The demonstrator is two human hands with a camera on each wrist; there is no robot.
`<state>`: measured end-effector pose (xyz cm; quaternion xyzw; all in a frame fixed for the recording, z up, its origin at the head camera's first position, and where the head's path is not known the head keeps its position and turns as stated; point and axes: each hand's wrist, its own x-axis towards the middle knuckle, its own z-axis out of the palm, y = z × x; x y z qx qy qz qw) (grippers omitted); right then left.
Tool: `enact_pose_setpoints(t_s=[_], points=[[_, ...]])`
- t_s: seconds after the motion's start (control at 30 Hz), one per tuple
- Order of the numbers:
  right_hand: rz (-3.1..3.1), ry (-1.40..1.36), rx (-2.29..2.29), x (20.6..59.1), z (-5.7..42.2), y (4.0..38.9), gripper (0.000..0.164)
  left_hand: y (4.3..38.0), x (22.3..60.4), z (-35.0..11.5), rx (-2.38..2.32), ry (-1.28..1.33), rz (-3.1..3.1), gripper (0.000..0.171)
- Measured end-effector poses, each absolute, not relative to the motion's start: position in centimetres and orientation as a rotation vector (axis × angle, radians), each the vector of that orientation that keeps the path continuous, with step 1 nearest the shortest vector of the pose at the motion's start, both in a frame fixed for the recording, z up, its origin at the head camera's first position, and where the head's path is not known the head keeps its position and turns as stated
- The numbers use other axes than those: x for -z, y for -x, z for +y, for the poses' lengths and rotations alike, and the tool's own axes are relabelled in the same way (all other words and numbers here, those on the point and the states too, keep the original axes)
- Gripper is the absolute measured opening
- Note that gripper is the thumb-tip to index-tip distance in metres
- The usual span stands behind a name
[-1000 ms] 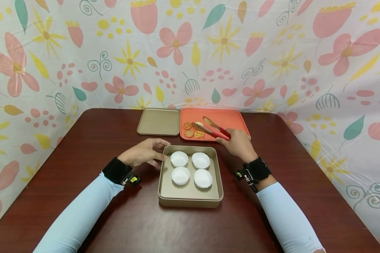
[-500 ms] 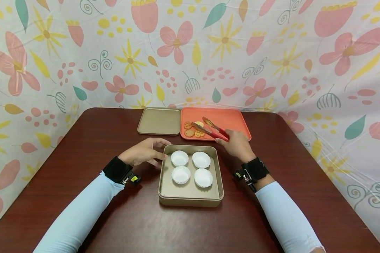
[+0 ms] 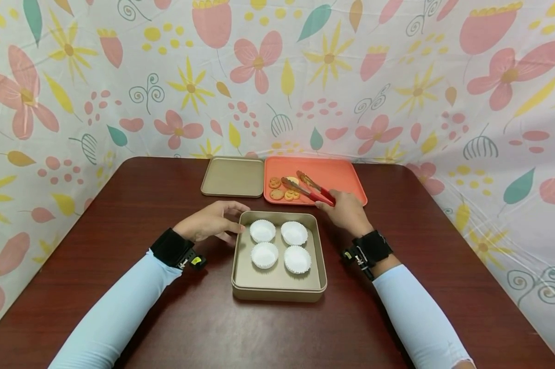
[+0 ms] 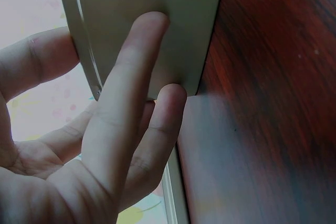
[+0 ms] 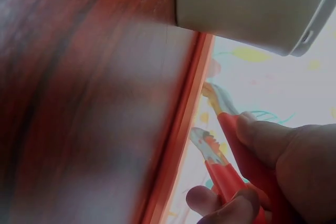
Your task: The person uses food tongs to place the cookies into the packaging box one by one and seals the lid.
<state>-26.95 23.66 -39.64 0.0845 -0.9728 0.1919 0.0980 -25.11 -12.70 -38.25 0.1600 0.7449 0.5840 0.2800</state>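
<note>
Red-handled tongs (image 3: pixel 316 198) are gripped in my right hand (image 3: pixel 348 211) in the head view, prongs spread near the cookies (image 3: pixel 276 195) on the orange tray (image 3: pixel 339 177). My left hand (image 3: pixel 209 223) is loosely spread, touching the tin (image 3: pixel 277 282), which holds four white paper cups (image 3: pixel 264 255). From the left wrist, my fingers meet the tin's side. From the right wrist, the prongs are blurry; I can't tell whether they touch a cookie.

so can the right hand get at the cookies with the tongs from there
Probably yes: the right hand holds the tongs spread over the orange tray, near the cookies, with nothing seen blocking.
</note>
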Motion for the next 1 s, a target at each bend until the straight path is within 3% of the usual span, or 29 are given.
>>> enact_pose_setpoints(t_s=[1.0], points=[[-2.87, -0.299, -0.551, 40.11, 23.53, 27.18, 0.034, 24.94, 38.15, -12.52, -1.572, -0.419, 1.993, 0.058]])
